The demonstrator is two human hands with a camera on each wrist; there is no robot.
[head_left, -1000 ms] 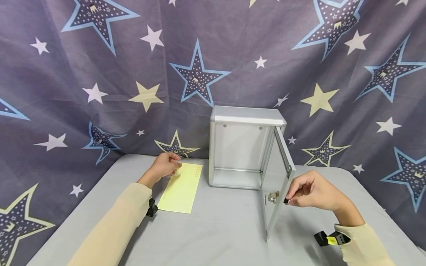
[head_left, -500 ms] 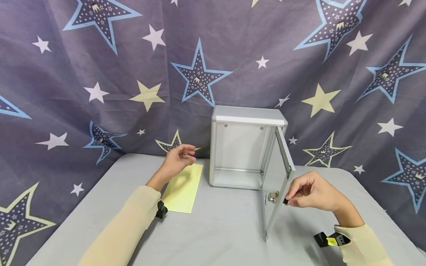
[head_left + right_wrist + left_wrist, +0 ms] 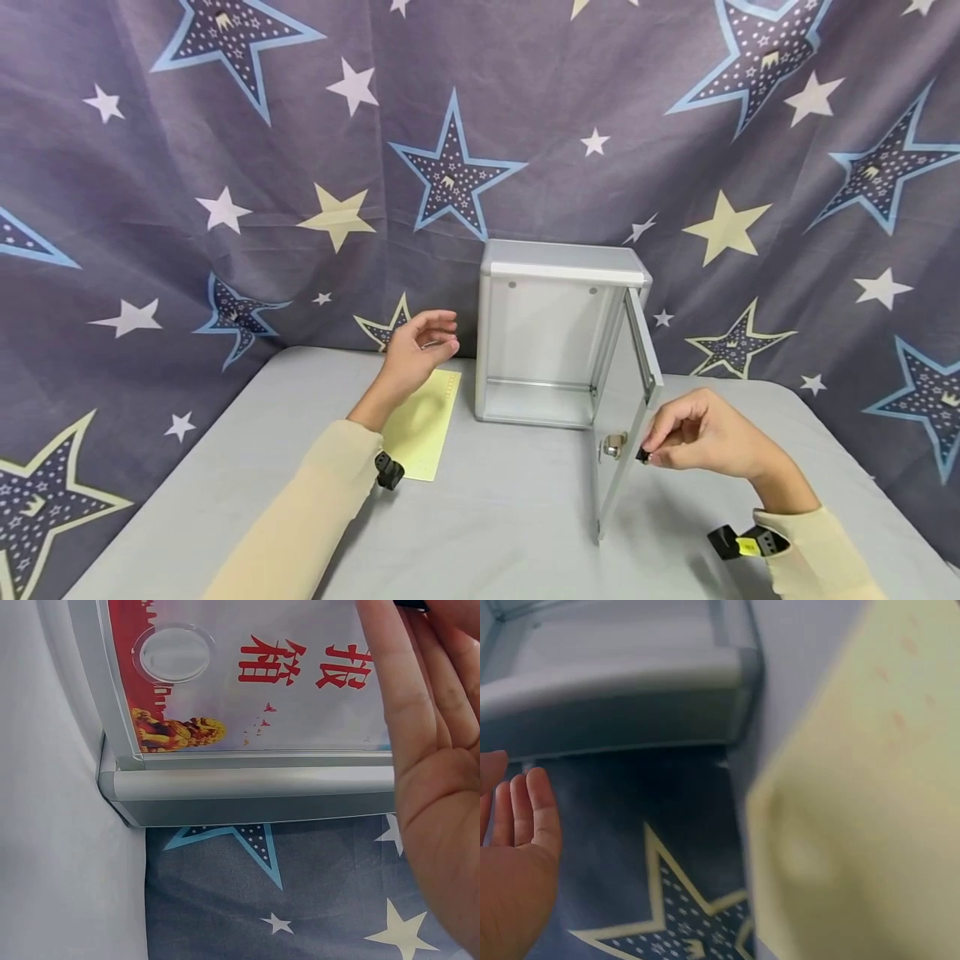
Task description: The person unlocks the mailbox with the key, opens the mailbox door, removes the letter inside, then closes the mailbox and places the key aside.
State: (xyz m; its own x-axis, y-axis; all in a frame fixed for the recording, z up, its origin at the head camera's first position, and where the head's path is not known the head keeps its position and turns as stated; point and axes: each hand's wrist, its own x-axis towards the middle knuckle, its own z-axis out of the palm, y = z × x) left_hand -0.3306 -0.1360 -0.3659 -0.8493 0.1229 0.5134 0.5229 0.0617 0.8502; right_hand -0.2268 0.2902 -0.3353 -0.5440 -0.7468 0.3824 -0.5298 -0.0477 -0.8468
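A silver metal mailbox [image 3: 562, 257] stands upright at the back of the table, its door [image 3: 618, 392] swung outward on the right side. On the door's inner face is a metal lock [image 3: 615, 445]. My right hand [image 3: 705, 437] pinches a small black key head [image 3: 642, 455] on the outer face, level with that lock. Red characters [image 3: 274, 660] mark the door's front in the right wrist view. My left hand [image 3: 418, 350] is raised left of the mailbox with fingers loosely extended, holding nothing. Beneath it a yellow envelope [image 3: 422, 429] lies flat, partly hidden by the wrist.
A grey-covered table [image 3: 495, 517] extends to the front and both sides. Directly behind it hangs a dark curtain [image 3: 300, 125] printed with stars. The door projects toward the front of the table, between the envelope and my right arm.
My left hand has lifted off the envelope's upper end and shifted right and up, toward the mailbox. The envelope stays on the table. My right hand and the door have hardly moved.
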